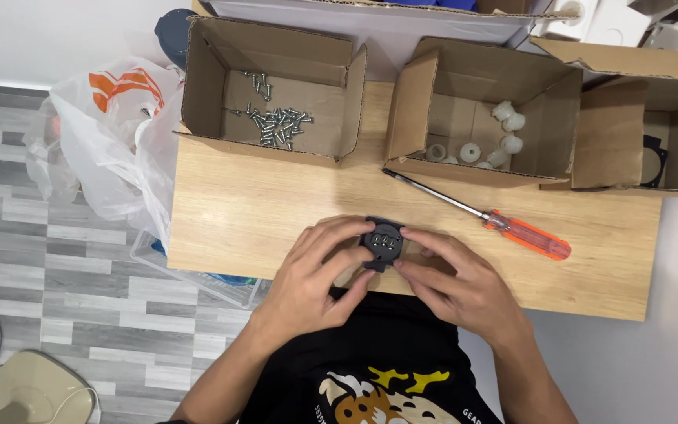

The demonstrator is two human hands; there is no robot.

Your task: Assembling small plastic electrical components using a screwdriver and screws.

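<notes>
Black plastic part (382, 242) sits at the wooden table's (237, 212) near edge, clamped between left hand (311, 275) and right hand (457, 279). Beyond it lies an orange-handled screwdriver (504, 228); farther, cardboard boxes of screws (276, 122) and white fittings (488, 141).

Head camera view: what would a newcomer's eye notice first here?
First, the two hands, left hand and right hand, which together hold a small black part at the near edge of the wooden table. Next, the orange-handled screwdriver lying to the right of it. Behind stand open cardboard boxes: one with screws, one with white plastic pieces.
</notes>
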